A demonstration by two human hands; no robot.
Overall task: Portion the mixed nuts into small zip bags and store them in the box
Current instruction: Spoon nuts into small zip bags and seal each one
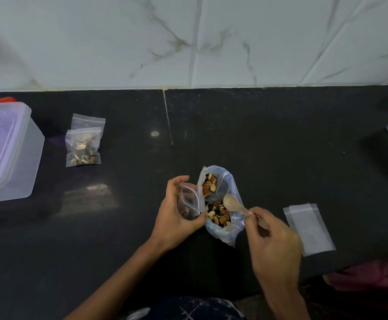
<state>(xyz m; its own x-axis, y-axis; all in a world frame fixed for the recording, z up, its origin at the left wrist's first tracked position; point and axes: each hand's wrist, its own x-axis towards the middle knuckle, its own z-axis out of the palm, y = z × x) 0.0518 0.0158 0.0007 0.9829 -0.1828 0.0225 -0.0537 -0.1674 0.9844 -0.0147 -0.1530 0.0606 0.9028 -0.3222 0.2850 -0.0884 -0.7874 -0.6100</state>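
Our left hand [177, 209] cups a small zip bag [189, 202] open right beside the big nut bag [220, 204] on the desk [280, 146], so our right hand [273, 241], gripping the spoon [232, 203], carries nuts a short way; the box [6, 151] waits far left

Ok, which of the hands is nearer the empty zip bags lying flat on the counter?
Right. The right hand, holding the spoon, sits just left of the empty zip bags. The left hand is farther left, beyond the nut bag.
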